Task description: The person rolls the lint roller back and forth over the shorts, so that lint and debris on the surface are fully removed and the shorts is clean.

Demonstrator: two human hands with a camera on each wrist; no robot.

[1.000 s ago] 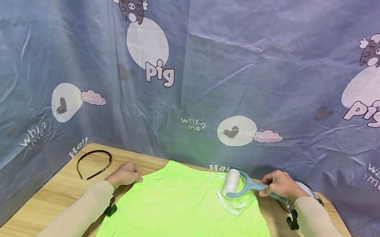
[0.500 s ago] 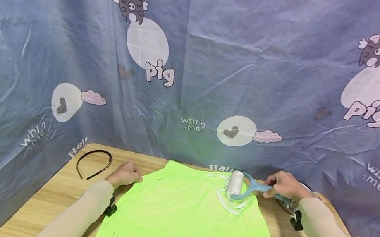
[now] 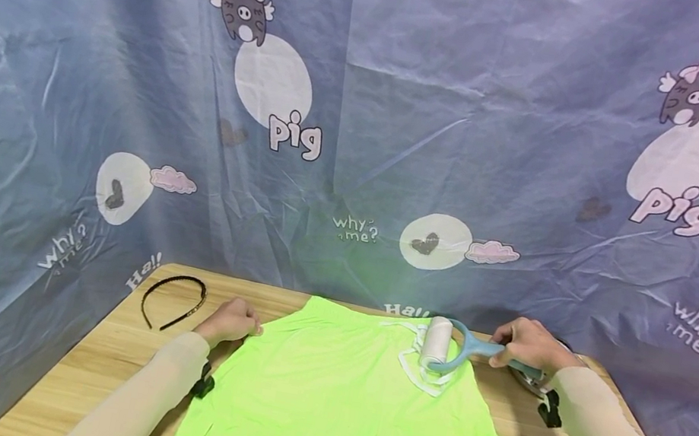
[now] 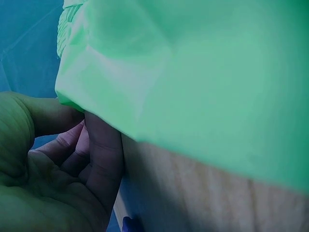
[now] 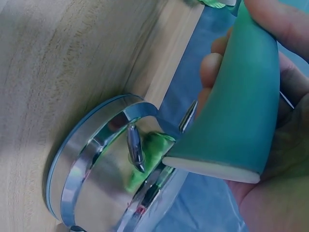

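Note:
Bright neon-green shorts [image 3: 319, 398] lie spread flat on the wooden table, with a white drawstring [image 3: 414, 371] near the right of the waistband. My left hand [image 3: 233, 320] pinches the shorts' left edge between thumb and fingers, as the left wrist view shows. My right hand [image 3: 531, 346] grips the blue handle [image 5: 236, 106] of a lint roller. Its white roll [image 3: 438, 341] overlaps the waistband beside the drawstring in the head view. Past the handle's pale end cap [image 5: 212, 170], the right wrist view shows a shiny round metal object [image 5: 106, 159].
A black headband [image 3: 196, 309] lies at the table's back left. In the head view the round metal object is partly hidden behind my right hand and wrist. A blue curtain [image 3: 380, 115] printed with pigs stands right behind the table [image 3: 100, 338].
The lint roller and my right hand have slid a little to the right along the waistband. My left hand and the shorts have stayed in place.

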